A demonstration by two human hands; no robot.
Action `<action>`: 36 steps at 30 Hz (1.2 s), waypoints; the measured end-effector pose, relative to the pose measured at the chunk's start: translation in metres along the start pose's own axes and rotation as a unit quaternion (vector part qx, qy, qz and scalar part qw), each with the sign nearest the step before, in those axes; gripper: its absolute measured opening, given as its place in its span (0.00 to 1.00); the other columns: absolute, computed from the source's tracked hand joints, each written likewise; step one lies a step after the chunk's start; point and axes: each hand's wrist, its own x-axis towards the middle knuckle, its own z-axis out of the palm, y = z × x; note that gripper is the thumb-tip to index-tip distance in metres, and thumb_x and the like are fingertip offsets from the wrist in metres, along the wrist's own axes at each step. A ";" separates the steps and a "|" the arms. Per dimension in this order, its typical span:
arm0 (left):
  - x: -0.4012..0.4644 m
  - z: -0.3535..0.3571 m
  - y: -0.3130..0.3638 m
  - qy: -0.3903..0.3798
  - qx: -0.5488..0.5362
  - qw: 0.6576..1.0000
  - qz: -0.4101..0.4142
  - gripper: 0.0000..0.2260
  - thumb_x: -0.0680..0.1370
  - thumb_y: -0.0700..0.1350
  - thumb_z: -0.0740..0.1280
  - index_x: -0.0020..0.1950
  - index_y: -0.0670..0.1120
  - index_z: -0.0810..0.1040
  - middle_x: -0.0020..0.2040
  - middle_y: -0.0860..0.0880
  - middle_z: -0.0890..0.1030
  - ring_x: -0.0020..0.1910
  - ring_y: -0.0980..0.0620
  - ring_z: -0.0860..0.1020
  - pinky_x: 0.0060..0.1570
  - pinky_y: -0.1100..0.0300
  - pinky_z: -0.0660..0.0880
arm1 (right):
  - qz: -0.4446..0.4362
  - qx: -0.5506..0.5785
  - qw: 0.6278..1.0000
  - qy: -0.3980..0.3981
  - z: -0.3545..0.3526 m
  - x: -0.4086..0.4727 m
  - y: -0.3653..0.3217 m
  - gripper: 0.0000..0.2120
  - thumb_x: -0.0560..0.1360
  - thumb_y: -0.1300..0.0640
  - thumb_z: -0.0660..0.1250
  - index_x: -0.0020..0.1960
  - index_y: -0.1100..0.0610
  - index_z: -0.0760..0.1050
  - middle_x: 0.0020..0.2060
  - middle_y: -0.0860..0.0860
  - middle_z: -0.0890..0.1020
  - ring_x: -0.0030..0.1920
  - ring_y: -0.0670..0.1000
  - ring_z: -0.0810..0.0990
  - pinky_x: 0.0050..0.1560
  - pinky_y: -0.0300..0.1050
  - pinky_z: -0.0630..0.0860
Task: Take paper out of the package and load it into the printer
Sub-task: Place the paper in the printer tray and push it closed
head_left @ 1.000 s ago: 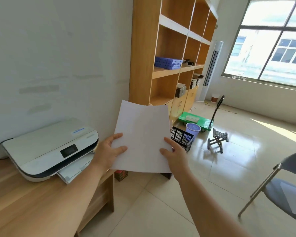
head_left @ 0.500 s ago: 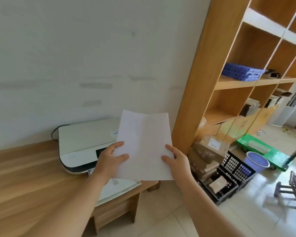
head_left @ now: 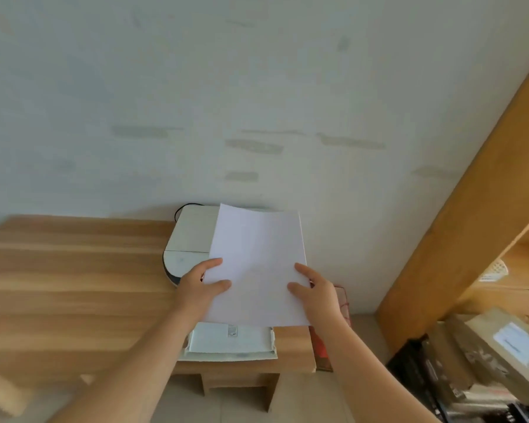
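Observation:
I hold a white paper (head_left: 257, 264) upright-tilted in front of me, above the printer. My left hand (head_left: 200, 285) grips its left edge and my right hand (head_left: 316, 293) grips its right edge. The white printer (head_left: 190, 239) sits on the wooden desk (head_left: 74, 285) against the wall, mostly hidden behind the sheet. Its pulled-out tray (head_left: 229, 343) sticks out over the desk's front edge, just below the paper's lower edge. No paper package is in view.
A tall wooden shelf unit (head_left: 458, 239) stands at the right. Cardboard boxes (head_left: 507, 340) and a black crate (head_left: 425, 370) lie on the floor at the lower right. A red object (head_left: 322, 352) leans beside the desk's right end. The wall is close behind the printer.
My view has swung left and down to face the printer. Both hands have carried the paper from the right of the printer to directly above it and its tray.

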 end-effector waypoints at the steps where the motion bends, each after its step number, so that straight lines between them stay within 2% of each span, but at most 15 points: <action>1: -0.001 -0.001 -0.003 0.007 0.001 1.000 -0.008 0.21 0.71 0.41 0.74 0.61 0.56 0.76 0.62 0.49 0.75 0.53 0.52 0.77 0.49 0.58 0.76 | 0.002 0.001 1.000 -0.014 0.003 0.004 0.002 0.21 0.77 0.59 0.68 0.68 0.46 0.72 0.56 0.49 0.77 0.50 0.52 0.80 0.51 0.50 0.81; 4: -0.003 -0.007 -0.012 0.029 0.001 0.999 -0.018 0.21 0.71 0.41 0.74 0.61 0.56 0.76 0.61 0.50 0.76 0.51 0.54 0.78 0.45 0.60 0.76 | 0.009 0.007 0.999 -0.045 0.015 0.015 0.010 0.20 0.77 0.59 0.67 0.66 0.46 0.73 0.55 0.49 0.77 0.49 0.52 0.80 0.50 0.50 0.82; 8: -0.001 -0.016 -0.025 0.036 0.007 0.998 -0.045 0.20 0.71 0.42 0.74 0.59 0.58 0.76 0.60 0.51 0.76 0.52 0.52 0.79 0.48 0.57 0.78 | 0.009 0.015 0.999 -0.050 0.031 0.024 0.024 0.19 0.74 0.58 0.71 0.61 0.41 0.75 0.63 0.50 0.73 0.54 0.54 0.79 0.52 0.50 0.82; 12: 0.003 -0.021 -0.049 0.033 0.019 0.997 -0.069 0.20 0.70 0.43 0.75 0.59 0.58 0.76 0.61 0.51 0.76 0.57 0.50 0.77 0.54 0.54 0.76 | 0.043 0.009 0.997 -0.069 0.041 0.022 0.038 0.20 0.75 0.59 0.69 0.65 0.45 0.74 0.51 0.44 0.78 0.49 0.50 0.80 0.51 0.48 0.81; 14: 0.005 -0.021 -0.062 0.022 0.016 0.996 -0.082 0.21 0.71 0.42 0.74 0.60 0.57 0.76 0.61 0.51 0.76 0.58 0.50 0.76 0.56 0.54 0.76 | 0.064 -0.001 0.996 -0.068 0.045 0.019 0.046 0.21 0.75 0.59 0.69 0.67 0.46 0.74 0.51 0.44 0.79 0.50 0.51 0.80 0.52 0.50 0.81; 16: 0.004 -0.021 -0.072 0.015 0.009 0.996 -0.091 0.20 0.71 0.41 0.74 0.60 0.55 0.76 0.60 0.51 0.77 0.55 0.51 0.78 0.51 0.58 0.76 | 0.082 -0.005 0.994 -0.065 0.051 0.015 0.055 0.21 0.75 0.58 0.69 0.66 0.45 0.74 0.53 0.46 0.78 0.50 0.51 0.80 0.52 0.50 0.80; 20: 0.002 -0.024 -0.092 0.008 0.005 0.995 -0.104 0.21 0.72 0.39 0.73 0.62 0.52 0.76 0.57 0.53 0.77 0.50 0.58 0.78 0.42 0.65 0.73 | 0.102 0.005 0.993 -0.056 0.058 0.005 0.069 0.20 0.75 0.59 0.69 0.66 0.47 0.74 0.50 0.42 0.76 0.48 0.47 0.78 0.42 0.41 0.76; 24: -0.002 -0.028 -0.112 -0.005 0.008 0.992 -0.124 0.22 0.71 0.39 0.74 0.62 0.52 0.76 0.58 0.52 0.77 0.53 0.56 0.78 0.46 0.63 0.74 | 0.126 0.020 0.990 -0.052 0.063 -0.007 0.087 0.21 0.75 0.62 0.69 0.66 0.49 0.73 0.50 0.41 0.76 0.48 0.45 0.77 0.39 0.38 0.75; 28: -0.006 -0.031 -0.133 -0.007 0.025 0.989 -0.147 0.21 0.70 0.40 0.75 0.60 0.54 0.76 0.62 0.52 0.75 0.61 0.52 0.74 0.60 0.55 0.72 | 0.147 0.022 0.987 -0.055 0.069 -0.013 0.104 0.19 0.75 0.62 0.69 0.63 0.48 0.74 0.51 0.43 0.77 0.46 0.43 0.77 0.37 0.34 0.73; 30: -0.007 -0.033 -0.140 -0.005 0.034 0.986 -0.160 0.21 0.69 0.40 0.75 0.59 0.55 0.76 0.63 0.51 0.75 0.62 0.50 0.74 0.63 0.53 0.72 | 0.163 0.030 0.985 -0.056 0.073 -0.013 0.110 0.19 0.74 0.61 0.70 0.62 0.48 0.74 0.50 0.42 0.76 0.48 0.45 0.78 0.40 0.37 0.76; 33: -0.005 -0.034 -0.148 -0.008 0.044 0.983 -0.177 0.23 0.69 0.40 0.75 0.61 0.52 0.76 0.63 0.51 0.75 0.64 0.48 0.73 0.65 0.51 0.70 | 0.205 0.065 0.975 -0.049 0.080 -0.012 0.122 0.19 0.74 0.61 0.70 0.63 0.49 0.76 0.56 0.49 0.78 0.51 0.53 0.81 0.50 0.48 0.80; 36: -0.003 -0.034 -0.155 -0.020 0.053 0.981 -0.188 0.24 0.69 0.40 0.75 0.63 0.50 0.76 0.62 0.52 0.72 0.66 0.50 0.70 0.66 0.53 0.68 | 0.230 0.065 0.970 -0.049 0.083 -0.011 0.134 0.19 0.74 0.62 0.69 0.63 0.51 0.76 0.57 0.51 0.79 0.51 0.54 0.82 0.52 0.50 0.80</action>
